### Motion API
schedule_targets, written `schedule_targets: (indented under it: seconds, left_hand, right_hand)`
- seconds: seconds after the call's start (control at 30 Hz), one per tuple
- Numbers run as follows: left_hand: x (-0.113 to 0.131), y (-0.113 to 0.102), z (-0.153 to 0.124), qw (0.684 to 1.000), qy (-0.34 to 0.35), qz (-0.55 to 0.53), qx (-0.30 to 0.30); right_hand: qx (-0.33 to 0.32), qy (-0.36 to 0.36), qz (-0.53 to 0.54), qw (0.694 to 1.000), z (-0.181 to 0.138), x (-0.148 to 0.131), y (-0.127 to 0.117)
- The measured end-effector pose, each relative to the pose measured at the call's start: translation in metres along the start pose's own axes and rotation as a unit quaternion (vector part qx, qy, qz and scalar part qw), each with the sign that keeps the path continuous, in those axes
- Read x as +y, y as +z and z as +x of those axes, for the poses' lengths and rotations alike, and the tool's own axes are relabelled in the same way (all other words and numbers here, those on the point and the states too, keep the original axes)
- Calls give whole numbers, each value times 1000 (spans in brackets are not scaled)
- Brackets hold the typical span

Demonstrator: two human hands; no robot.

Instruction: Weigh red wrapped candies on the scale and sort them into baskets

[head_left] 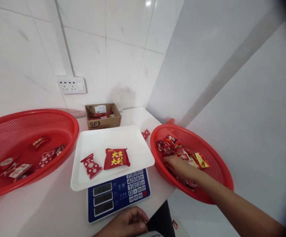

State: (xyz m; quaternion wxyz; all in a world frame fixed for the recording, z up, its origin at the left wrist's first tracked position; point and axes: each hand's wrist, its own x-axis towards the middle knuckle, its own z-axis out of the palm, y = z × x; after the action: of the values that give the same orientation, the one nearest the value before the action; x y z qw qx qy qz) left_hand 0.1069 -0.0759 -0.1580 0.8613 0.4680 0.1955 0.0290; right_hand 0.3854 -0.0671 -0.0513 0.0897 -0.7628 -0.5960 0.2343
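Note:
My right hand (179,167) reaches down into the right red basket (221,164), among small wrapped snack packets (169,143). Its fingertips are hidden there, so whether it grips anything is unclear. A gold packet (200,160) lies just beyond it. My left hand (130,222) rests at the table's front edge below the scale, its fingers curled in and nothing visible in them. On the scale's white tray (115,136) lie a large red packet (117,158) with yellow characters and a smaller dotted red packet (91,166). The blue scale panel (119,194) has dark displays.
Another red basket (72,125) with a few packets stands at the left. An open cardboard box (105,123) holding packets sits behind the tray. One dotted packet (145,134) lies on the table between tray and right basket. A wall socket (71,85) is above.

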Motion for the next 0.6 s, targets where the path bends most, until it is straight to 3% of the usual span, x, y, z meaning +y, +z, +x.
schedule_targets:
  seconds: [0.1,0.17,0.27,0.33,0.43,0.6]
  left_hand:
    - [0,1,0,1000,-1,-8,0]
    - [0,1,0,1000,-2,-15,0]
    - [1,2,-1,1000,-4,-26,2]
    - [2,2,-2,999,-5,-38,2]
    - [4,4,-4,999,-11,-44,8]
    - [7,7,-5,998,-11,-53,16]
  right_hand:
    - [60,0,59,996,0,1,-8]
    - [100,25,185,977,-4,-5,-13]
    - [131,32,401,906,-17,-26,-16]
    - [135,11,486,863,-26,-45,-14]
    - [109,-51,531,839,-36,-75,-5]
    - [114,-133,514,839,-44,-116,13]
